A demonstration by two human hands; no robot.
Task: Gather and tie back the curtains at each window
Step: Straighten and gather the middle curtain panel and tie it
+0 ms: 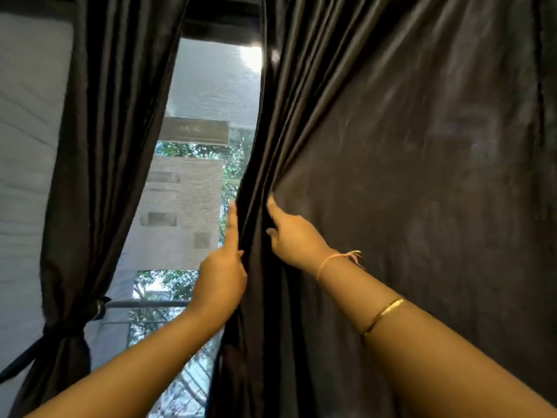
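A person's 2 hands hold the right curtain at a screened window. The left hand grips the curtain's inner edge, forefinger pointing up along it. The right hand, just beside it, curls its fingers into the gathered folds. The left curtain hangs cinched by a tie at lower left. A thread band and a bangle circle the right arm.

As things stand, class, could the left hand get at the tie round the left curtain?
Probably yes. Nothing lies between the left hand and the tie on the left curtain, but it now grips the right curtain and would have to let go first.
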